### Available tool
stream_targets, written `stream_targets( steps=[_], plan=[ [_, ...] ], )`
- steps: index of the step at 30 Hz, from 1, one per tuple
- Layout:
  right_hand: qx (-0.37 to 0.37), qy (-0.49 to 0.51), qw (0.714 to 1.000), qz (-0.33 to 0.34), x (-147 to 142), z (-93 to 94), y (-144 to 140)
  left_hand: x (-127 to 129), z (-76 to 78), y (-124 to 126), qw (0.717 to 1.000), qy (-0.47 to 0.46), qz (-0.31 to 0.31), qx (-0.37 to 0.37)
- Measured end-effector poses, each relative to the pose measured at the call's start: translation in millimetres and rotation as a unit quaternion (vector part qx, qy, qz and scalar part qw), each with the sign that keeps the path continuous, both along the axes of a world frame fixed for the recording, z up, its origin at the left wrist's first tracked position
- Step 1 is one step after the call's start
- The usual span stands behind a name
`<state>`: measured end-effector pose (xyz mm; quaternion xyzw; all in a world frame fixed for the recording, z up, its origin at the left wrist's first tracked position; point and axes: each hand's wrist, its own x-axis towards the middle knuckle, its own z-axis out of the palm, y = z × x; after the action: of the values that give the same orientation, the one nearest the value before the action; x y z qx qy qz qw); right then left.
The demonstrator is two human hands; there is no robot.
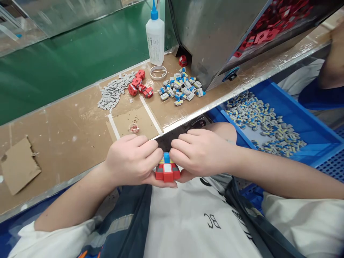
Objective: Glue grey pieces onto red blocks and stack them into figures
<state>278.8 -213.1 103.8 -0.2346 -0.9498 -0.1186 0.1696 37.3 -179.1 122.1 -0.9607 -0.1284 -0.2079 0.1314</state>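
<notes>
While both hands (166,157) pinch the red block (167,172), its blue piece (167,157) looks half in; it likely needs pushing down.

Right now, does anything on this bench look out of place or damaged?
A torn cardboard scrap lies loose at the bench's left end, its edges ragged. One red part sits alone by the metal hopper, apart from the red pile. The bench is scuffed and spotted. Nothing looks spilled.
</notes>
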Motion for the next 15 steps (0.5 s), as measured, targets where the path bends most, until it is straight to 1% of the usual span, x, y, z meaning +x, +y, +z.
stream_targets(
  steps=[5, 15],
  plan=[
    [0.006, 0.012, 1.000, 0.021, 1.9, -3.1, 3.3, 2.1, 4.6, -2.9, 1.000, -0.001, 0.001, 0.006],
    [-0.009, 0.016, 1.000, 0.025, 1.3, -10.3, 3.4, 2.4, -0.6, -1.9, 1.000, 0.012, 0.005, -0.004]
  ],
)
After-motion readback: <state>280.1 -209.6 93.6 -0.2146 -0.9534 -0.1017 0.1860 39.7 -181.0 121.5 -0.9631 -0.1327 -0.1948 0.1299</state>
